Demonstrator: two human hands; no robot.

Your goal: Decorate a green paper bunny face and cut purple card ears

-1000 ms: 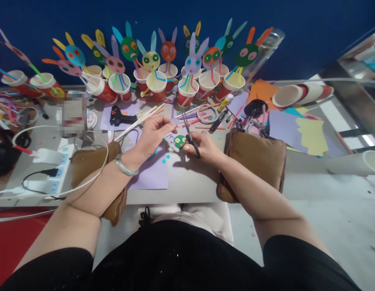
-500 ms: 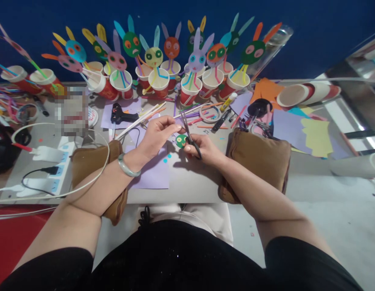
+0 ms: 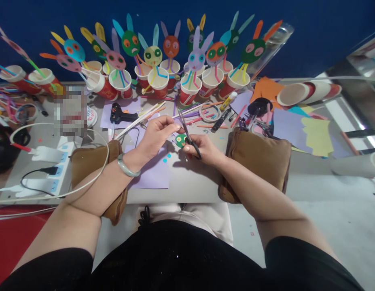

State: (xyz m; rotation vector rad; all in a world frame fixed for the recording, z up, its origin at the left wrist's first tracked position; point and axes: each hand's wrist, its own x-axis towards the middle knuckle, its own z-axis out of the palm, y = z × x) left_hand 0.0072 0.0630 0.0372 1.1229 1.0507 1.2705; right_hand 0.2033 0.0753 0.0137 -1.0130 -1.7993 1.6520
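Observation:
My right hand point(image 3: 202, 148) is wrapped round a pair of black-handled scissors point(image 3: 189, 139), whose blades point up and away from me. Close to the blades, the thumb and fingers of my left hand point(image 3: 158, 135) are pinched together. Whatever lies in that pinch is too small to make out. Just below the fingertips shows a green paper disc point(image 3: 181, 140) with pale round eyes, partly covered by the scissors and my right fingers; whether it is held or lying on the table, I cannot tell. Small blue paper dots point(image 3: 167, 158) and a purple sheet point(image 3: 152, 176) lie beneath my left hand.
Paper cups point(image 3: 158, 79) with rabbit-faced straw figures line the blue wall. A black glue gun point(image 3: 122, 115), straws, a glue stick point(image 3: 228, 101) and a tape roll point(image 3: 210, 112) lie beyond my hands. Brown cushions point(image 3: 257, 165) flank them; a power strip point(image 3: 62, 161) is at left.
Both hands and the scissors stay almost in place. The camera view has shifted very slightly; nothing has visibly been taken up or let go.

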